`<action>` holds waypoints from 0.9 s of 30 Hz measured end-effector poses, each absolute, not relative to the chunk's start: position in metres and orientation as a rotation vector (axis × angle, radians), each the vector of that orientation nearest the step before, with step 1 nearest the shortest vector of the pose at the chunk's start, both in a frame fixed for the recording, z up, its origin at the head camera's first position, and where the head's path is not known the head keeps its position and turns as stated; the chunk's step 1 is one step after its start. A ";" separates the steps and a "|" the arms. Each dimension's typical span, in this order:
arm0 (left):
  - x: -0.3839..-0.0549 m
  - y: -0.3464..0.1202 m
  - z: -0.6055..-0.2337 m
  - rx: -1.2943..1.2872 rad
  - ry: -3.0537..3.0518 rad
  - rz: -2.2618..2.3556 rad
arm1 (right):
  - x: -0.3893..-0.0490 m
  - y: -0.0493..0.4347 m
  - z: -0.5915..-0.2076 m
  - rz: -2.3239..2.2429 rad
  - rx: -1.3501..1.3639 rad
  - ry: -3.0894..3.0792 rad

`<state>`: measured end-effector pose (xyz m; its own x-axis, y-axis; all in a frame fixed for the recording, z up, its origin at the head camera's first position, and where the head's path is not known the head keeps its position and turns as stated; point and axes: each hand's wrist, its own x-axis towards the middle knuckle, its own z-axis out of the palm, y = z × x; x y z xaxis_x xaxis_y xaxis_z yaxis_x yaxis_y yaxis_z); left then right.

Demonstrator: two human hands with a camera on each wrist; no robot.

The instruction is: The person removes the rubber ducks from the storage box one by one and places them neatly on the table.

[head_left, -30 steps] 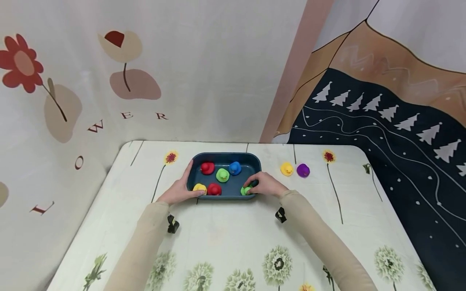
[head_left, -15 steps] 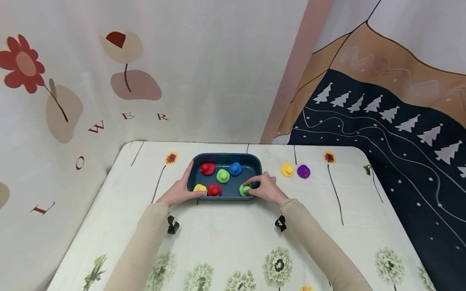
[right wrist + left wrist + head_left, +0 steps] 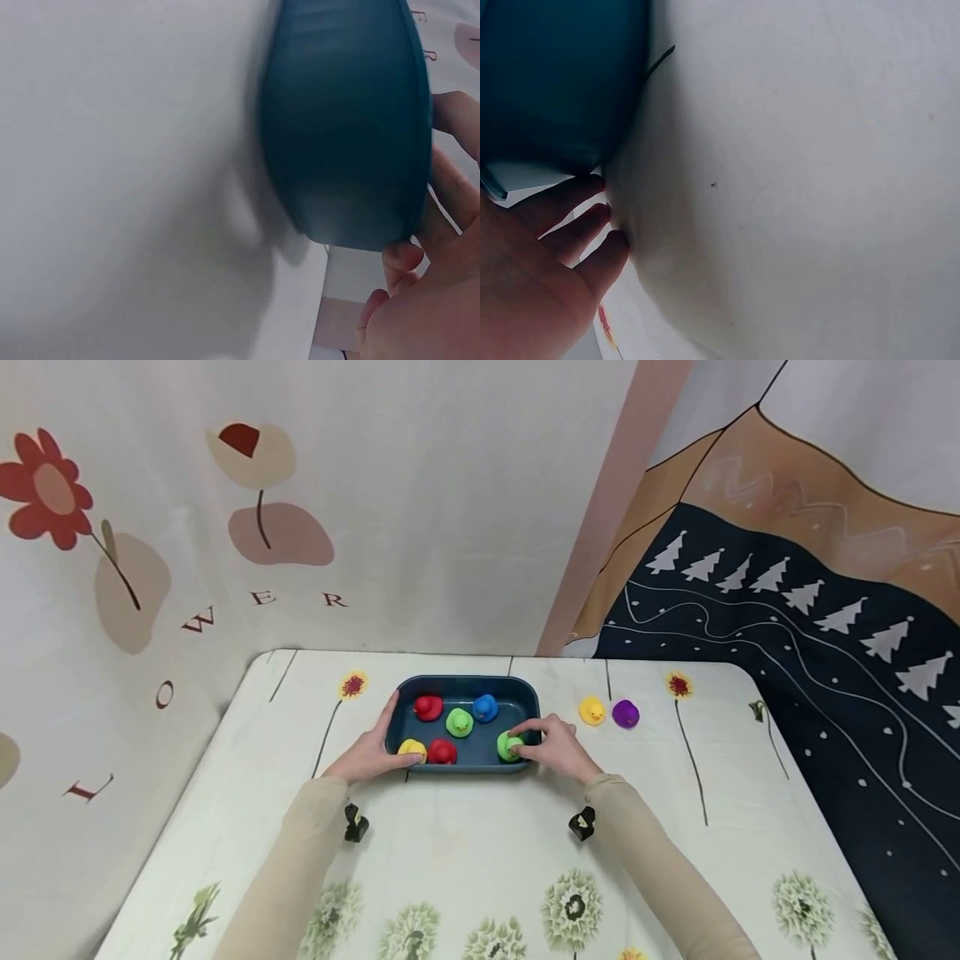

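In the head view a dark blue tray (image 3: 472, 768) lies on the table with several small rubber ducks in it. My left hand (image 3: 371, 755) holds its left end, thumb over the front rim beside a yellow duck (image 3: 411, 749) and fingers along the side. At the front right corner my right hand (image 3: 558, 750) pinches a green duck (image 3: 507, 746) between thumb and index finger, inside the tray. The left wrist view shows the left fingers (image 3: 604, 255) spread near the tray's outer wall (image 3: 562, 82). From the right wrist, the tray wall (image 3: 345, 127) hides the duck.
Also in the tray are a red duck (image 3: 428, 707), a second red duck (image 3: 442, 751), another green duck (image 3: 459, 722) and a blue duck (image 3: 484, 708). Right of it, a yellow duck (image 3: 592, 711) and a purple duck (image 3: 626, 713) stand on the flower-print tablecloth (image 3: 465, 843).
The green duck under my right hand has shifted slightly back and right, and more of it shows between the fingers. My left hand and the tray stay in place.
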<state>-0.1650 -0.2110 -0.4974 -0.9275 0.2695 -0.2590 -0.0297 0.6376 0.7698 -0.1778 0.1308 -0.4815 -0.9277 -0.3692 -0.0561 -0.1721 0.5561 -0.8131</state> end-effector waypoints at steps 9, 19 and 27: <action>-0.166 -0.210 -0.497 0.189 2.513 1.166 | -0.175 0.142 -0.469 -1.500 -0.422 2.499; -0.165 -0.210 -0.495 0.195 2.509 1.177 | -0.164 0.152 -0.449 -1.691 -0.548 2.416; -0.166 -0.211 -0.497 0.192 2.509 1.182 | -0.160 0.160 -0.435 -1.870 -0.456 2.302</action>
